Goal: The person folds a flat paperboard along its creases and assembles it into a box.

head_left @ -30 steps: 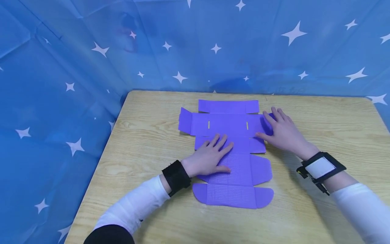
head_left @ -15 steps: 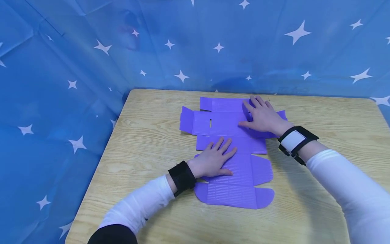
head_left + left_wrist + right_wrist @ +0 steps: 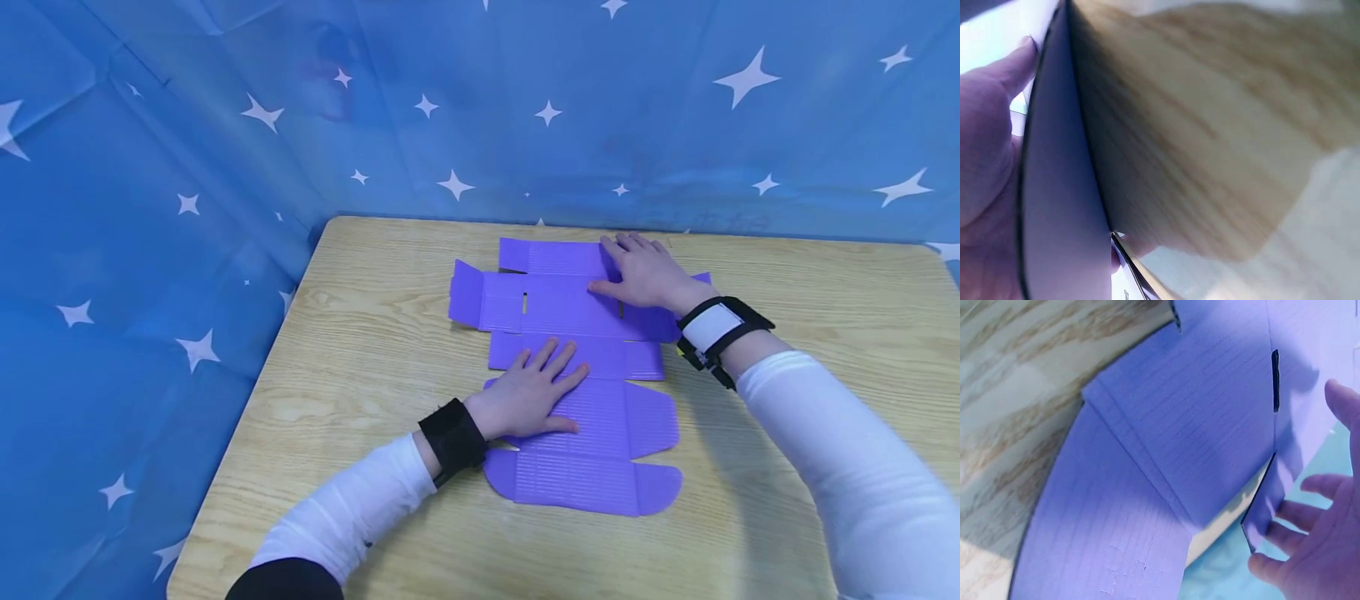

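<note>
A flat purple corrugated cardboard box blank (image 3: 573, 483) lies unfolded in the head view, with side flaps and two narrow slots. My left hand (image 3: 525, 393) rests on its middle panel, fingers spread. At the far right part, my right hand (image 3: 648, 271) touches the farthest panel with extended fingers. The right wrist view shows the box blank (image 3: 1191, 425) close up, one slot (image 3: 1275, 381) and my right hand (image 3: 1329, 550) at a small flap. In the left wrist view, a cardboard panel (image 3: 1060, 162) partly covers my left hand (image 3: 985, 144).
The blank lies on a wood-grain table (image 3: 337, 333). Behind it and along the left hangs a blue curtain (image 3: 480, 108) with white stars. The far left side flap (image 3: 467, 294) tilts up from the tabletop.
My right hand has moved from the right side flap leftward and away, onto the far end of the blank. The left hand stays on the middle panel.
</note>
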Demonstrator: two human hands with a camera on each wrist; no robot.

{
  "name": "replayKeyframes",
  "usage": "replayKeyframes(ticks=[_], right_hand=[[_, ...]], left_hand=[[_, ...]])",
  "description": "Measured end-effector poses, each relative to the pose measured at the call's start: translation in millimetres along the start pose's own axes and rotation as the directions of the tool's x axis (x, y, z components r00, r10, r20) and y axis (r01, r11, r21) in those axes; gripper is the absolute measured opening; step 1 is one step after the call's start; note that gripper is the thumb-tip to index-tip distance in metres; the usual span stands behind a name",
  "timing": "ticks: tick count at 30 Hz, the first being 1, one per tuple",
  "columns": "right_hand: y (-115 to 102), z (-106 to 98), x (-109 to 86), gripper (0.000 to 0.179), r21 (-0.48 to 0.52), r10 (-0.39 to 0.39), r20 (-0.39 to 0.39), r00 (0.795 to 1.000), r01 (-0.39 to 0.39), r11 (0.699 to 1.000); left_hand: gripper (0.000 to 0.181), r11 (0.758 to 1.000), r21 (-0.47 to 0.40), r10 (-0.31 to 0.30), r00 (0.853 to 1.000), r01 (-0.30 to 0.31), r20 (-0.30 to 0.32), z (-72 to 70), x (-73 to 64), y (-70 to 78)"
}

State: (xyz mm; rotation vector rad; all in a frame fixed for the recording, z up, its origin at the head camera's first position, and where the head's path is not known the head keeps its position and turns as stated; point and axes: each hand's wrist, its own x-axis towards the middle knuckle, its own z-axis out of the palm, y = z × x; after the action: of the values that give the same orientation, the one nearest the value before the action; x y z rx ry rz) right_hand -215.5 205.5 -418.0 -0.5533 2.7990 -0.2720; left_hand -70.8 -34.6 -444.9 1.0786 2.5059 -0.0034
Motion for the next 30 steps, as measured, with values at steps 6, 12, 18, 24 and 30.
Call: replayKeyframes(ticks=[6, 12, 18, 24, 30], right_hand=[[-1, -3, -1.2, 0.084, 0.015, -0.006, -0.077, 0.997, 0.007, 1.000], [-4, -9, -5.8, 0.075, 0.027, 0.007, -0.149, 0.989, -0.003, 1.000], [-6, -9, -10.4, 0.046, 0.056, -0.005, -0.241, 0.971, 0.019, 0.998], [-7, -8, -14.0, 0.023, 0.114, 0.013, -0.281, 0.960, 0.020, 0.993], [-11, -10, -22.5, 0.023, 0.118, 0.003, -0.309, 0.951, 0.035, 0.992]], left_hand=[[0.087, 1.000, 0.001, -0.006, 1.000, 0.006, 0.001, 0.8, -0.3, -0.6], [0.087, 1.000, -0.001, -0.001, 1.000, 0.001, -0.006, 1.8, 0.0, -1.2], [0.087, 1.000, -0.003, 0.001, 1.000, -0.001, -0.013, 2.6, 0.0, -1.1], [0.087, 1.000, 0.000, -0.002, 1.000, 0.002, -0.017, 2.3, 0.6, -1.4], [0.087, 1.000, 0.002, -0.002, 1.000, 0.003, -0.020, 2.0, -0.4, -1.4]])
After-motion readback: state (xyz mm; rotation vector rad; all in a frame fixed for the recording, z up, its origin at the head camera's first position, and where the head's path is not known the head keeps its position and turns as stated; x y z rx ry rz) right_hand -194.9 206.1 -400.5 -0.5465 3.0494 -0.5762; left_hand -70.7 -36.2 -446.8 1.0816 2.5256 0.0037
